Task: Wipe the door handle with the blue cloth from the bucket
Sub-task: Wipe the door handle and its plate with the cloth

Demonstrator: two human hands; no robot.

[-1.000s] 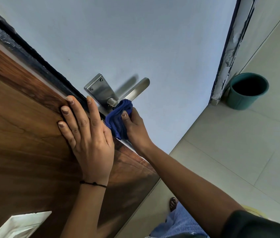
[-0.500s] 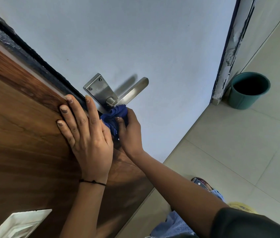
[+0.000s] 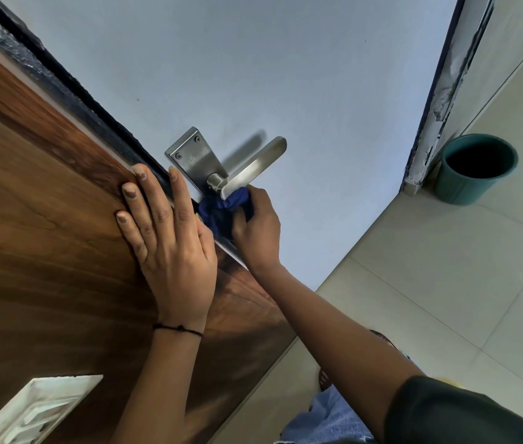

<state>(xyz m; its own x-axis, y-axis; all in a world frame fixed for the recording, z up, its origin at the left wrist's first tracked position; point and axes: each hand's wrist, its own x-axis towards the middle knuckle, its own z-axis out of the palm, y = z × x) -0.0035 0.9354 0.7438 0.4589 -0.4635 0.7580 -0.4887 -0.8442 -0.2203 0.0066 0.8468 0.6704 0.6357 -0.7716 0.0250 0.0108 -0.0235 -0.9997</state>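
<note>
**Cloth worked under the lever's root**

Blue cloth (image 3: pixel 221 203), soft and bunched, pressed beneath the door handle (image 3: pixel 253 168) near its pivot; brushed metal, flat lever. Right hand (image 3: pixel 258 232) fingers closed around the cloth. Left hand (image 3: pixel 170 248) splayed flat on the wood-grain door (image 3: pixel 45 235), probably steadying it. Green bucket (image 3: pixel 475 169) well apart on tiled floor

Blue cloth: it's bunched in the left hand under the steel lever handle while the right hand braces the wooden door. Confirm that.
Hands are swapped. The head view shows the right hand pressing the bunched blue cloth under the steel lever handle, while the left hand lies flat on the wooden door.
</note>
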